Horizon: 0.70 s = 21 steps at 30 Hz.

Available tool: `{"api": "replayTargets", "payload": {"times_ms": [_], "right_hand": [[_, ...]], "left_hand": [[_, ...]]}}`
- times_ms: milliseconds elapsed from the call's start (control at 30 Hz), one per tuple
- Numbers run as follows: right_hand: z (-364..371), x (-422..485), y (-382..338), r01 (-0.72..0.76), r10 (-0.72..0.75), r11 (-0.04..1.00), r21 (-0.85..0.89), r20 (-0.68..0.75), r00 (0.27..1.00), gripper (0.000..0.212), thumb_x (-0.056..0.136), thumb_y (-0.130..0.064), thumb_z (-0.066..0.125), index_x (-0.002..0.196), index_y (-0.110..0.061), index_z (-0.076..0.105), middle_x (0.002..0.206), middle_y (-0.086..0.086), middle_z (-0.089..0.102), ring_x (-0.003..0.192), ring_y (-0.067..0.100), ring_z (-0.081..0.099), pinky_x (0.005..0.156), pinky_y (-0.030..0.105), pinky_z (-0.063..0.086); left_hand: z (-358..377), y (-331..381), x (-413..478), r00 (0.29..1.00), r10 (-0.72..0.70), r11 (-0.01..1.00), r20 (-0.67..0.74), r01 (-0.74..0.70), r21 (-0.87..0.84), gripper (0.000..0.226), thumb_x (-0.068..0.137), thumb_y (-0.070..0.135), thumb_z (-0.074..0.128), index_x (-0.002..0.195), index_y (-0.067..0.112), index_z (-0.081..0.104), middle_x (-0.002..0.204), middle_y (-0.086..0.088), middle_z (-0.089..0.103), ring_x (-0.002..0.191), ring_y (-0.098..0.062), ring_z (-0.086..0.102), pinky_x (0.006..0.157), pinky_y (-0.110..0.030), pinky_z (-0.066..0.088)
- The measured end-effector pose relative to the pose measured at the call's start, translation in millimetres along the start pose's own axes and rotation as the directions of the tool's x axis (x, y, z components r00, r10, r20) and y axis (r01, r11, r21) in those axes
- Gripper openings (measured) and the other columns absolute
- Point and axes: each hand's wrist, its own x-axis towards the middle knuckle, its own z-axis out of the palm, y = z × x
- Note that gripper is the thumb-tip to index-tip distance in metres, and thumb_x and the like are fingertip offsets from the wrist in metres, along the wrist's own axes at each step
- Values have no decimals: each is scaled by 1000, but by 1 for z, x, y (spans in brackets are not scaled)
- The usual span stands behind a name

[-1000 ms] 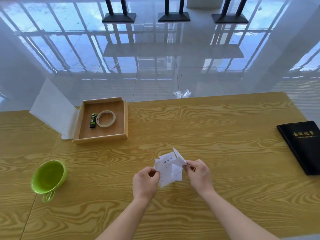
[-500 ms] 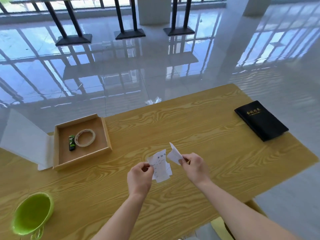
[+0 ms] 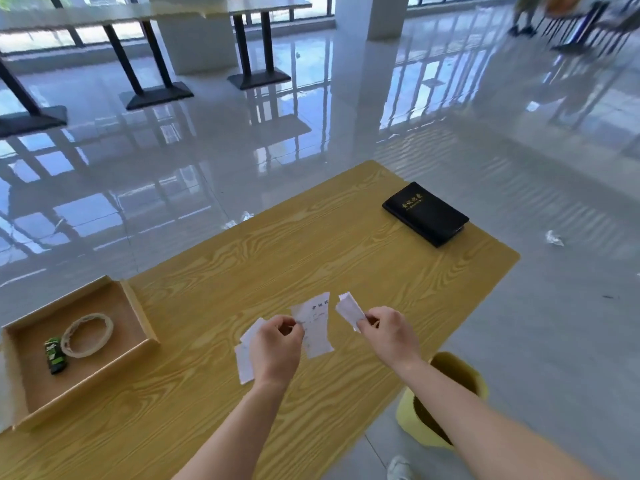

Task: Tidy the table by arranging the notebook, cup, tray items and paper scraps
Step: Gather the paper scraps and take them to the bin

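Above the wooden table (image 3: 263, 265), the left hand (image 3: 277, 348) pinches several paper scraps (image 3: 317, 327) and the right hand (image 3: 389, 336) grips a smaller scrap (image 3: 349, 308) just beside them, with the black notebook (image 3: 425, 213) well apart at the far corner and the tray (image 3: 138, 315) at left.

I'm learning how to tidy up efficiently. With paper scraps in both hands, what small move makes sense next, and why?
Probably swing the right hand down to the right and drop its scrap into the yellow bin. The bin stands open on the floor just beside the table's edge, below that forearm. The left hand holds several more scraps, which could follow.
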Motion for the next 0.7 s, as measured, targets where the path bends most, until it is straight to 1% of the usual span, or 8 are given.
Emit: {"api": "replayTargets", "payload": {"times_ms": [100, 200, 300, 367, 433, 533, 600, 700], "right_hand": [[-17, 2, 19, -26, 26, 1000, 10, -49, 998, 28, 86, -24, 65, 61, -14, 56, 61, -3, 57, 61, 20, 53, 53, 31, 36], [-37, 7, 45, -57, 60, 998, 30, -108, 992, 26, 83, -21, 64, 61, -10, 55, 59, -1, 56, 58, 20, 51, 50, 30, 35], [-60, 15, 79, -88, 94, 995, 51, -143, 985, 23, 81, -21, 63, 64, -7, 57, 61, 5, 60, 55, 18, 48, 48, 28, 33], [-78, 18, 105, -108, 115, 993, 50, -164, 980, 23, 81, -22, 63, 63, -8, 57, 60, 4, 59, 56, 20, 51, 48, 28, 34], [-95, 19, 134, -124, 131, 991, 51, -183, 974, 23, 82, -23, 63, 62, -12, 57, 56, -1, 57, 54, 16, 52, 46, 25, 33], [-119, 20, 179, -152, 161, 987, 59, -196, 967, 24, 84, -23, 64, 62, -16, 57, 55, -5, 58, 51, 9, 51, 44, 21, 32], [-134, 21, 210, -189, 202, 979, 76, -222, 954, 25, 84, -23, 64, 61, -15, 56, 55, -3, 58, 50, 8, 50, 43, 22, 32], [-150, 16, 260, -300, 321, 946, 121, -237, 917, 22, 81, -21, 64, 62, -13, 59, 55, -2, 59, 52, 12, 52, 47, 25, 36]], "left_hand": [[24, 14, -2, 998, 37, 999, 46, -37, -19, 15, 84, 21, 69, 70, 27, 68, 66, 9, 68, 64, -9, 64, 53, -20, 43], [54, 31, -5, 995, 70, 998, 64, -70, 2, 13, 84, 22, 70, 71, 27, 68, 66, 10, 68, 65, -4, 62, 54, -19, 43], [91, 47, -11, 992, 98, 994, 75, -101, 37, 10, 83, 25, 71, 74, 28, 70, 65, 12, 67, 62, 0, 61, 52, -14, 40], [120, 59, -20, 989, 113, 992, 100, -118, 40, 9, 83, 25, 71, 74, 27, 70, 65, 13, 67, 63, 3, 61, 48, -9, 39], [150, 71, -32, 982, 128, 990, 135, -134, 32, 11, 83, 22, 71, 72, 26, 70, 64, 12, 67, 65, 7, 60, 49, -8, 42], [196, 86, -50, 972, 141, 989, 186, -148, 27, 16, 83, 19, 70, 68, 26, 69, 62, 11, 67, 63, 2, 59, 51, -11, 43], [227, 95, -63, 965, 148, 988, 216, -156, 20, 18, 82, 18, 70, 67, 27, 68, 61, 11, 66, 63, 1, 59, 53, -11, 44], [273, 100, -89, 942, 174, 981, 286, -192, 36, 18, 83, 15, 70, 69, 27, 69, 62, 11, 66, 66, 2, 60, 57, -10, 45]]}}
